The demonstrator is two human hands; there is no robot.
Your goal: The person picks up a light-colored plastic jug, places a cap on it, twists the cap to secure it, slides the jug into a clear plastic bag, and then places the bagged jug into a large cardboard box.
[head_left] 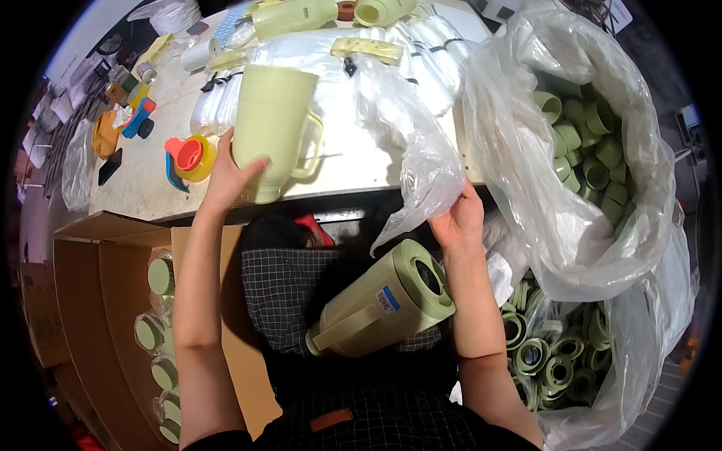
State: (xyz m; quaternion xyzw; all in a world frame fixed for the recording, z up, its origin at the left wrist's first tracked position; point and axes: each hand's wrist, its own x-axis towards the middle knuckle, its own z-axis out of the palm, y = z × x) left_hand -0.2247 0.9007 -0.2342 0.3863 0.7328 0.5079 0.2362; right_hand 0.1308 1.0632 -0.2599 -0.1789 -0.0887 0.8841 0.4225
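Observation:
My left hand (229, 180) grips a pale green plastic pitcher (277, 113) near its narrow lower end, above the table's front edge. The pitcher's handle points right, and its wide end is at the top. Over to the right, my right hand (462, 216) pinches the end of a clear plastic bag (429, 169) that trails off the table. Across my lap lies a second green pitcher (368, 304), fitted with a round lid and bearing a blue-and-white sticker. It is tilted, with its lid close to my right forearm, and neither hand holds it.
A cardboard box (105, 301) at left holds several bagged green pieces. At right, one big clear bag (519, 173) contains green cups, and another below (639, 361) contains green rings. Tape dispensers (194, 156), stacked plastic sleeves (436, 52) and more pitchers (293, 19) occupy the table.

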